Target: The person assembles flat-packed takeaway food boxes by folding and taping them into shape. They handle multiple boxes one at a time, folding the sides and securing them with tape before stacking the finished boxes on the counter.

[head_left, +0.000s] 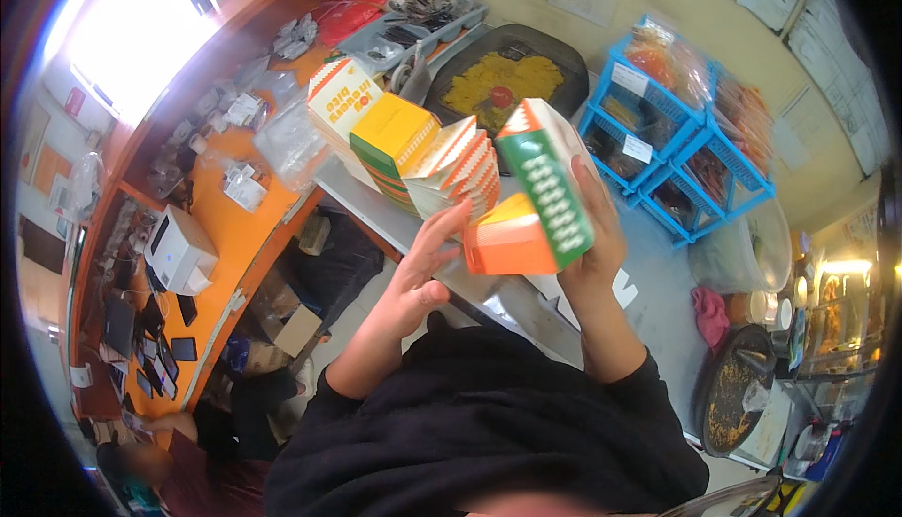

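Note:
My right hand (598, 221) grips a cardboard food carton (548, 183) with green, white and orange sides, held above the metal counter. Its lower part shows an orange panel; I cannot tell whether that is the same carton or a second one. Beside this panel is my left hand (423, 258), fingers spread and holding nothing; whether its fingertips touch the carton is unclear. Just beyond stands a row of nested orange-and-white cartons (456, 169). Next to them are a yellow-topped green carton (393, 136) and a white carton with orange print (340, 99).
A dark tray of yellow food (507, 80) sits behind the cartons, near a cutlery tray (413, 28). Blue baskets (658, 117) of packets stand right. An orange counter (221, 207) with a white printer (178, 249) runs left. A person (211, 465) is at lower left.

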`<action>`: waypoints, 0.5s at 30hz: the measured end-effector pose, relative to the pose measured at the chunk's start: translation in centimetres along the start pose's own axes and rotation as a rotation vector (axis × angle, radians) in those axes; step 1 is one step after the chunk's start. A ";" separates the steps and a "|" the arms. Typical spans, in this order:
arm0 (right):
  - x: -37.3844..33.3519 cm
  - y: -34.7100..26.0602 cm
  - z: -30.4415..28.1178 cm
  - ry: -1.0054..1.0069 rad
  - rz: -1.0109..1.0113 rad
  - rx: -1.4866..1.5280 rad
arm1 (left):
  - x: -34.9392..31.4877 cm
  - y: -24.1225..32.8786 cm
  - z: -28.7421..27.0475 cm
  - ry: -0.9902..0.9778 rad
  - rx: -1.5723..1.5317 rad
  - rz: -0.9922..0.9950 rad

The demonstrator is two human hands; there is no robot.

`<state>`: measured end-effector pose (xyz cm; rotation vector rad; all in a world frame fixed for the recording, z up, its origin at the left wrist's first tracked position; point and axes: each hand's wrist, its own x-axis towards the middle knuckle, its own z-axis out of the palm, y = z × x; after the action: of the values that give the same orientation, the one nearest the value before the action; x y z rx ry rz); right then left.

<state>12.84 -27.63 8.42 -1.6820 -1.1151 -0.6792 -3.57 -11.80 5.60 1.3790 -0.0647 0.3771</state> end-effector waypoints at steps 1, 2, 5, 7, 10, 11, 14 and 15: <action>0.9 -0.3 0.9 0.020 -0.180 -0.094 | -0.1 0.7 -0.3 -0.022 0.004 -0.023; 1.5 -1.0 1.5 -0.076 -0.254 -0.059 | -0.2 1.2 -0.5 -0.060 0.026 -0.032; 2.7 -3.3 3.7 -0.275 -0.427 -0.024 | -0.2 2.5 -1.4 0.157 -0.081 -0.135; 3.3 -4.3 5.0 -0.334 -0.480 -0.113 | 0.3 3.0 -2.8 0.273 -0.142 -0.056; 3.9 -4.1 5.3 -0.239 -0.463 -0.019 | 2.0 2.9 -5.6 0.442 0.216 0.320; 4.0 -3.8 5.2 -0.172 -0.478 0.008 | 2.9 2.8 -6.9 0.541 0.368 0.296; 3.8 -2.6 4.5 -0.160 -0.427 0.029 | 6.9 1.6 -10.7 0.709 1.127 0.439; 3.7 -2.1 4.4 -0.155 -0.407 0.007 | 8.1 1.1 -11.5 0.647 1.256 0.487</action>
<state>12.28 -22.00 10.66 -1.5337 -1.5926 -0.8044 1.75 1.27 6.48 2.3884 0.4544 1.4175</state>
